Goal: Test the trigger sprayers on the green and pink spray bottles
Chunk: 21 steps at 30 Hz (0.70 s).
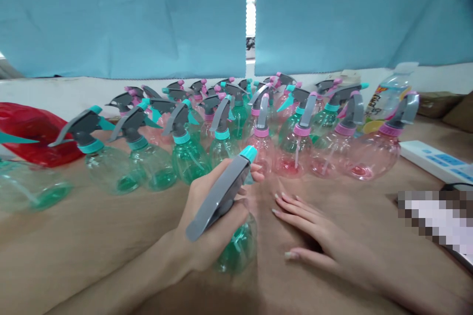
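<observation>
The tabletop carries packed rows of spray bottles just beyond the tilted green bottle that my left hand grips round the neck. I reckon a forward nudge could topple them. My right hand lies flat, open and empty beside it

Bare forearms; fingers of the right hand end in long pale nails.

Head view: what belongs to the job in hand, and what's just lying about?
Job: green bottle in left hand; right hand flat on table; standing green bottles, pink bottles.
Lying about: red bag, drink bottle, white strip.
</observation>
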Each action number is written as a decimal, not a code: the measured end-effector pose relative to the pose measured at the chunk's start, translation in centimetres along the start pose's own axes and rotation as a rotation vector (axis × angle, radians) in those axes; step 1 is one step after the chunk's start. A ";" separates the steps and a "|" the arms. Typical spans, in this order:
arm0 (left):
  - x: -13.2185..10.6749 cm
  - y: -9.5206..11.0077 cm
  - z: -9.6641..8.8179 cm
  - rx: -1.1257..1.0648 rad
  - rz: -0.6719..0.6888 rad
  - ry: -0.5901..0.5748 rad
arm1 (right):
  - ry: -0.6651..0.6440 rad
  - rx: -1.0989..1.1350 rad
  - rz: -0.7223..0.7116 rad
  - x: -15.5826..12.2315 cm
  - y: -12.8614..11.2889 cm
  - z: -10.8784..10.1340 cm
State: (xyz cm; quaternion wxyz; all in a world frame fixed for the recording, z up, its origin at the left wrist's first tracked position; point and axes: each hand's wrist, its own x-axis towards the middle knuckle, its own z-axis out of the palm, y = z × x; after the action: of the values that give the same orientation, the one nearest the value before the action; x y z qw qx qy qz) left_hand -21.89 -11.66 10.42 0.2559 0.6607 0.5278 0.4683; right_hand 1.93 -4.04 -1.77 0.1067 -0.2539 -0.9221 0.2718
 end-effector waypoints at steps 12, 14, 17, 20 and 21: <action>-0.8 0.4 0.0 0.076 -0.095 0.062 | 0.008 0.010 -0.015 -0.1 0.5 0.3; -0.8 0.4 0.0 0.115 -0.096 0.059 | -0.002 0.002 -0.010 0.0 0.4 0.2; -0.7 0.6 -0.1 0.147 -0.099 0.048 | -0.016 -0.002 0.013 0.0 0.1 0.0; -0.3 0.7 -0.1 0.133 -0.049 0.055 | -0.017 0.011 0.020 0.0 -0.1 -0.2; -0.2 0.7 0.0 0.121 -0.028 0.059 | -0.015 0.012 0.015 0.0 -0.1 -0.2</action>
State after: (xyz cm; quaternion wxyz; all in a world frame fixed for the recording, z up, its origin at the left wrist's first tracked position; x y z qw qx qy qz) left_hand -21.60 -12.02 10.93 0.2062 0.6534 0.5718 0.4512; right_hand 1.95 -4.03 -1.50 0.0994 -0.2584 -0.9192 0.2801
